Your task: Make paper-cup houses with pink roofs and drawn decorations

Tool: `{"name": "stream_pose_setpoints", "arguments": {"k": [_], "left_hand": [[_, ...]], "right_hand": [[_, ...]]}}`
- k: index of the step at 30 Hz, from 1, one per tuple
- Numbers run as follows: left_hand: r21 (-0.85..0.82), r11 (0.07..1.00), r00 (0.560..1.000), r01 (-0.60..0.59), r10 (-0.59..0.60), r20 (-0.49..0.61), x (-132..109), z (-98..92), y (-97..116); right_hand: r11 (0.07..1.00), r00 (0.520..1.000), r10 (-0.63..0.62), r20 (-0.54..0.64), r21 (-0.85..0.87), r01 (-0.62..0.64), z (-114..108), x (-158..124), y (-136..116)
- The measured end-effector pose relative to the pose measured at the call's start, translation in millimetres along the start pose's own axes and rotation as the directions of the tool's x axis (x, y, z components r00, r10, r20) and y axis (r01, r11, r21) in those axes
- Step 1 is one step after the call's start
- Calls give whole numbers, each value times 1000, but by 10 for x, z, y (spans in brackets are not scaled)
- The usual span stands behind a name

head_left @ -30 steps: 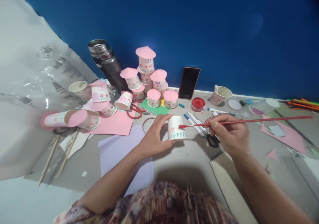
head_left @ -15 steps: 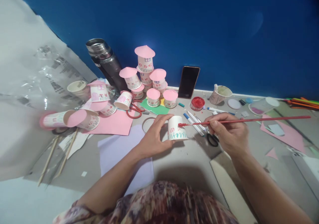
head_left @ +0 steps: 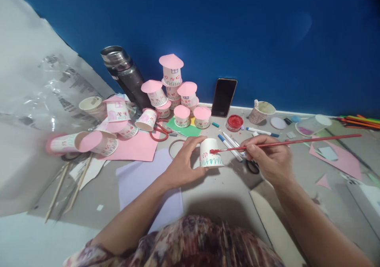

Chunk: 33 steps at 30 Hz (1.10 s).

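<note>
Now: left hand (head_left: pixel 181 164) curls round an upturned paper cup (head_left: pixel 210 153) standing on the table (head_left: pixel 225 187), thumb and fingers pressing its side. Right hand (head_left: pixel 268 160) is closed on a red brush (head_left: pixel 291 141) in a pen grip, tip touching the cup wall. The cup looks light, thin and easily dented or tipped; best braced gently low on the wall. Beyond, a small pot (head_left: pixel 234 122) holds red paint. A patterned cup (head_left: pixel 261 112) holds something white, unclear.

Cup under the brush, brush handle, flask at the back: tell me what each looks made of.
Cup: likely paper, matte white, with drawn marks on its wall.
Brush handle: thin, rigid, glossy red; painted wood or plastic, cannot tell.
Flask: metal, probably stainless steel; bright reflective rim, dark sheen.
</note>
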<state>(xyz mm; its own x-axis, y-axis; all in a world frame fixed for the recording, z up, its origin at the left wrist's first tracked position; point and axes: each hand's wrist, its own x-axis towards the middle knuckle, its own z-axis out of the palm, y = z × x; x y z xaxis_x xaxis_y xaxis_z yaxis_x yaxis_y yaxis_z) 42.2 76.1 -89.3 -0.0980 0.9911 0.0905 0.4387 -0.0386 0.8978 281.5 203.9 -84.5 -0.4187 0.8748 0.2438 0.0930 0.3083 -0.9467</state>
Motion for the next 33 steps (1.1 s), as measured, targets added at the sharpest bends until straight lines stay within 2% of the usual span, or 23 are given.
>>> {"name": "stream_pose_setpoints", "arguments": {"k": [16,26,33], "left_hand": [[-12,1000,1000,7,-7,3,12,6,22],[-33,999,1000,-7,7,6,15,34,14],[-69,997,999,35,-34,15,10,29,2]], "right_hand": [[1000,999,31,15,2,-31,-15,-6,3],[1000,1000,0,-3,-25,0,12,8,-45],[1000,1000,-18,-23,-1,18,-37,23,-34]]}}
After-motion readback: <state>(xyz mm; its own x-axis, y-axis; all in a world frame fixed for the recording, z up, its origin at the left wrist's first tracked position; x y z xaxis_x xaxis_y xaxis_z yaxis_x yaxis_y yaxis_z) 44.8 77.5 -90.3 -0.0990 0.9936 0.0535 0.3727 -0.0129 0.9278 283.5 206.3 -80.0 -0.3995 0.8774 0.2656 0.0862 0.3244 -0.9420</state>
